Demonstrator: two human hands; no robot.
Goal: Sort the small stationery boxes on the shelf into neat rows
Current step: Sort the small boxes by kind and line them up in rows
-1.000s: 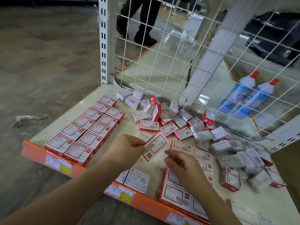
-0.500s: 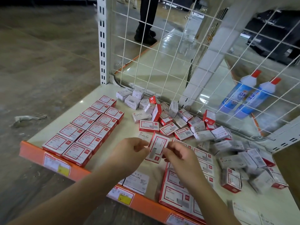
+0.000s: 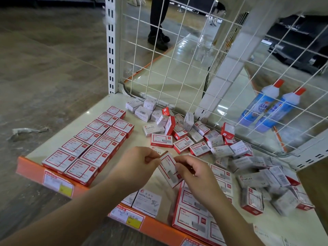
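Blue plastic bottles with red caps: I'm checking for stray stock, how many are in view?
2: both blue plastic bottles with red caps lie behind the white wire mesh, side by side.

A red-and-white box (image 3: pixel 169 167) is pinched between the left hand (image 3: pixel 142 163) and the right hand (image 3: pixel 192 172), held tilted above the shelf (image 3: pixel 99 110). Two neat rows (image 3: pixel 92 141) are seen at the left; a loose heap of boxes (image 3: pixel 230 150) is spread along the wire grid (image 3: pixel 177 59).
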